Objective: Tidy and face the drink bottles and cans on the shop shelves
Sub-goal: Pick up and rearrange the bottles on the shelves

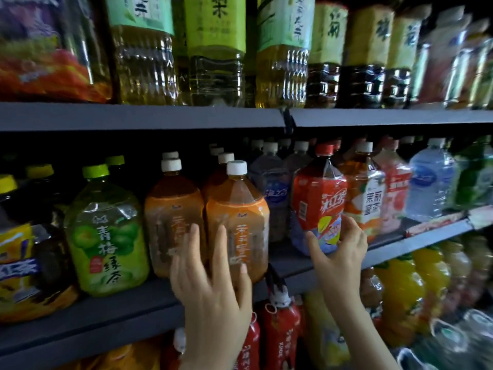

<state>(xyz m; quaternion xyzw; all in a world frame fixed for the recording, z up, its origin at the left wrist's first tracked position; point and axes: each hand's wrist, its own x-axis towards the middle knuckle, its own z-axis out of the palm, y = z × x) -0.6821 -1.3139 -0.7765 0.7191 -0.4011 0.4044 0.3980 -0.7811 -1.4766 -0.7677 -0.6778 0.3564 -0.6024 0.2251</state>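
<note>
On the middle shelf [128, 303] stand large drink bottles. My right hand [338, 252] grips the lower part of a red-labelled iced tea bottle [318, 198], which leans to the left. My left hand [210, 279] is spread open with its fingers apart, right in front of two orange-labelled tea bottles [237, 217] with white caps; whether it touches them I cannot tell. A green-labelled plum tea bottle [105, 233] stands to their left.
Clear water bottles [430, 182] and more tea bottles fill the shelf to the right. The upper shelf [160, 116] carries tall yellow and dark tea bottles. Below are red bottles [280, 332] and orange juice bottles [400, 295]. A gap lies behind the tilted red bottle.
</note>
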